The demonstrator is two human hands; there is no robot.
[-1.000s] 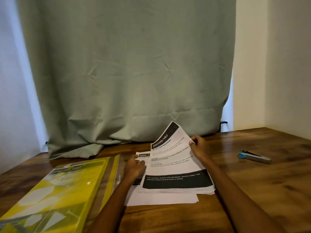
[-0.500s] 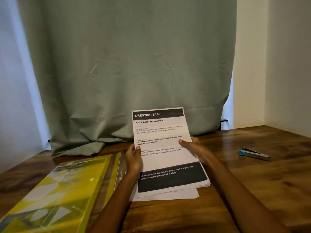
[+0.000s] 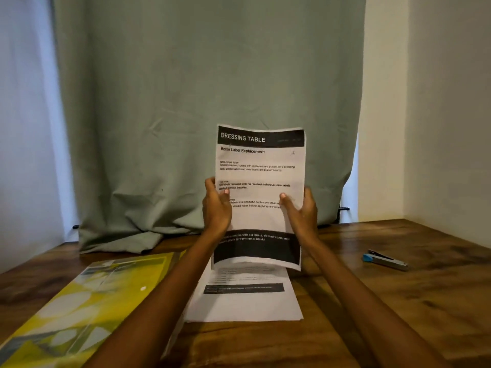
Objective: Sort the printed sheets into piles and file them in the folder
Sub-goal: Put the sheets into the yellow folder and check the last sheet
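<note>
A stack of printed sheets (image 3: pixel 259 166) headed "DRESSING TABLE" stands upright above the wooden table (image 3: pixel 398 301). My left hand (image 3: pixel 216 208) grips its left edge and my right hand (image 3: pixel 301 211) grips its right edge, thumbs on the front page. Below it another printed sheet (image 3: pixel 244 301) with a black band lies flat on the table. The yellow-green folder (image 3: pixel 79 306) lies at the left, beside my left forearm.
A blue and grey stapler (image 3: pixel 384 260) rests on the table at the right. A grey-green curtain (image 3: pixel 199 88) hangs behind the table, its hem on the tabletop. White walls close the right side.
Both hands have lifted the stack off the table and turned it upright to face me. One sheet has stayed flat on the table underneath.
</note>
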